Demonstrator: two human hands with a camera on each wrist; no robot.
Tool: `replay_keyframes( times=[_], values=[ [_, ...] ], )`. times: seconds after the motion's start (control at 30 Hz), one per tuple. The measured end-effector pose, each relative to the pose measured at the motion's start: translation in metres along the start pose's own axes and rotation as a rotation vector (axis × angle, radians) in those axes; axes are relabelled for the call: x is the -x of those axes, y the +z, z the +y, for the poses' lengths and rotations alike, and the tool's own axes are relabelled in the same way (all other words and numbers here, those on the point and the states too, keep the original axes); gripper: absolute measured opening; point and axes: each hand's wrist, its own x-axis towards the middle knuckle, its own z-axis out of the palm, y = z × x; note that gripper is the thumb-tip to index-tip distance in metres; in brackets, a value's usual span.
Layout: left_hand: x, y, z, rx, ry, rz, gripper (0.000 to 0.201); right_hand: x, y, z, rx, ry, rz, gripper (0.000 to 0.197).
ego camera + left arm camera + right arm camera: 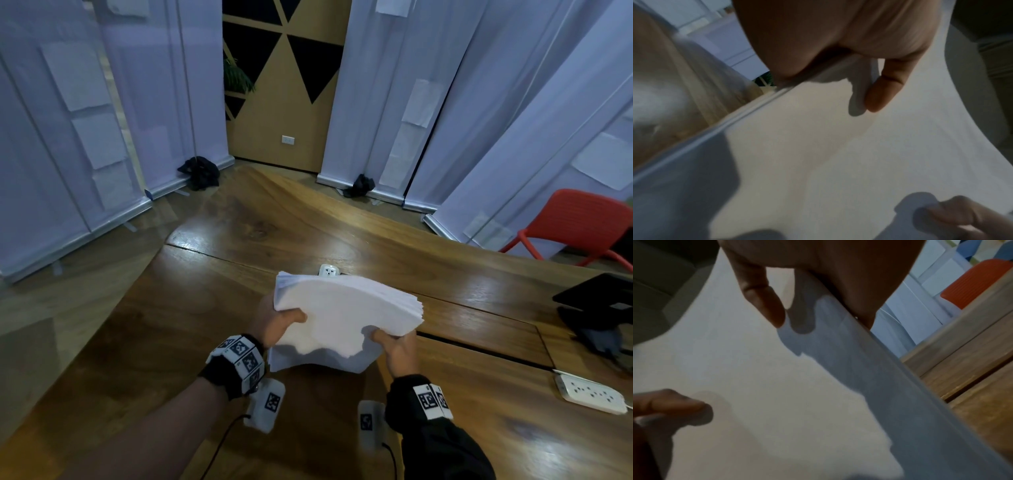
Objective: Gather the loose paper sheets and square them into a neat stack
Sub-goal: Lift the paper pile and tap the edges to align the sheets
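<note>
A thick stack of white paper sheets (339, 308) is held up over the wooden table (239, 233), bowed upward in the middle, its near sheets hanging uneven. My left hand (281, 323) grips the stack's left edge, thumb on top. My right hand (397, 344) grips the right near edge, thumb on top too. In the left wrist view the left thumb (884, 91) presses on the paper (818, 154). The right wrist view shows the right thumb (764, 301) on the sheet (756, 378), with the stack's edge running past it. The fingers underneath are hidden.
A white power strip (591, 394) lies on the table at the right. A dark device (596, 308) sits at the far right. A small white socket (329, 271) peeks out behind the stack. A red chair (575, 222) stands beyond. White banners ring the table.
</note>
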Motion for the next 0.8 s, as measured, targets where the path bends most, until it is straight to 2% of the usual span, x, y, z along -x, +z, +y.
replay_keyframes(
  times=[0.17, 0.23, 0.33, 0.43, 0.5, 0.6, 0.67, 0.73, 0.8],
  values=[
    [0.003, 0.009, 0.008, 0.197, -0.065, 0.156, 0.042, 0.003, 0.017, -0.01, -0.112, -0.01, 0.11, 0.036],
    [0.006, 0.017, 0.015, 0.233, -0.103, 0.199, 0.03, 0.005, 0.023, -0.014, -0.155, 0.024, 0.176, 0.027],
    [0.008, 0.02, 0.029, 0.274, -0.095, 0.204, 0.024, 0.012, 0.027, -0.029, -0.184, -0.018, 0.233, 0.032],
    [0.008, 0.01, 0.036, 0.237, 0.033, 0.156, 0.027, 0.023, 0.019, -0.038, -0.186, -0.128, 0.214, 0.035],
    [0.005, 0.002, 0.033, 0.21, 0.067, 0.091, 0.031, 0.027, 0.014, -0.033, -0.178, -0.148, 0.186, 0.033],
    [0.005, -0.003, 0.018, 0.04, -0.029, 0.047, 0.026, 0.023, 0.019, -0.006, -0.141, -0.048, 0.155, 0.033],
    [0.007, -0.004, 0.008, 0.028, -0.115, 0.063, 0.024, 0.023, 0.027, 0.006, -0.151, 0.026, 0.107, 0.04],
    [0.01, -0.003, 0.009, 0.081, -0.157, 0.1, 0.019, 0.024, 0.035, 0.004, -0.196, 0.023, 0.048, 0.048],
    [0.013, -0.003, 0.014, 0.102, -0.137, 0.118, 0.02, 0.026, 0.036, -0.005, -0.241, -0.023, 0.053, 0.051]
  ],
)
